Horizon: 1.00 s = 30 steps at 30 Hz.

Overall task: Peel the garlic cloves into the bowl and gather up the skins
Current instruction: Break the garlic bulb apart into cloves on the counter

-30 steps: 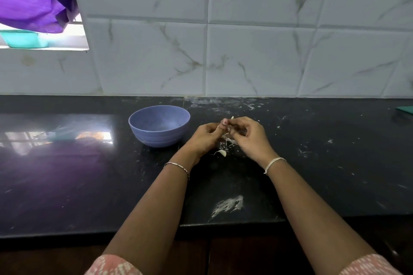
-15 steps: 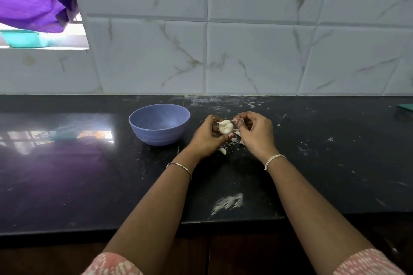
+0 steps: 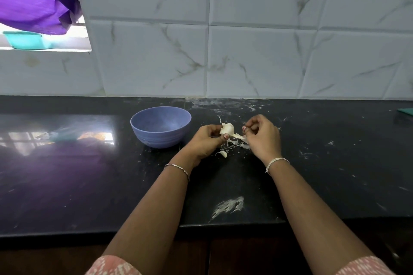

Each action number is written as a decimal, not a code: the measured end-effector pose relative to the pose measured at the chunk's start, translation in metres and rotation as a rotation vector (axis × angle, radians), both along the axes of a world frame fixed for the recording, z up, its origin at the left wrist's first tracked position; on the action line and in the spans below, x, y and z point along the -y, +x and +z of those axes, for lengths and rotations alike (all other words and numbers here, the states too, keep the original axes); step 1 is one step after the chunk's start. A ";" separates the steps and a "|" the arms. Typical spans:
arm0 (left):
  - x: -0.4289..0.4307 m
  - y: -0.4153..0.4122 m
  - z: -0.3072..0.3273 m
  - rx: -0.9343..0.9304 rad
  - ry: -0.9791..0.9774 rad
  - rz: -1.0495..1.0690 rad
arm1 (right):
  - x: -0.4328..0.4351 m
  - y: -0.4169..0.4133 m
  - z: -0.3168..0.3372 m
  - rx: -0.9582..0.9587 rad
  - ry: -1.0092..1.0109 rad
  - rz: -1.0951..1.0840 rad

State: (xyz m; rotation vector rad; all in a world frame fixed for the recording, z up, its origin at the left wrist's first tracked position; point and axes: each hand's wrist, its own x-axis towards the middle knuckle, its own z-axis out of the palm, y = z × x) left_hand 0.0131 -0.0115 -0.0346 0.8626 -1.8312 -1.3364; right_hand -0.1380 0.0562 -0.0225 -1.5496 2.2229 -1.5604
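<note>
Just right of the blue bowl (image 3: 156,136), the garlic (image 3: 228,128) is gripped in the left hand (image 3: 206,140). A skin strip (image 3: 238,136), pinched by the right hand (image 3: 262,136), has been stretched out as the hands were drawn apart. Peeling is judged underway, with nothing seen in the bowl.

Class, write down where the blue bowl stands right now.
In the head view, the blue bowl stands on the black counter, left of the left hand that holds the garlic.
</note>
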 end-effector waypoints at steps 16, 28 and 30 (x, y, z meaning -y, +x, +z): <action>-0.004 0.005 0.006 -0.119 0.142 0.001 | 0.001 0.011 0.001 0.650 -0.108 0.474; -0.011 0.000 0.009 -0.171 0.117 0.074 | 0.010 0.014 -0.006 0.270 -0.127 0.322; -0.011 0.001 0.010 -0.154 0.106 0.065 | 0.009 0.014 -0.006 0.223 -0.123 0.304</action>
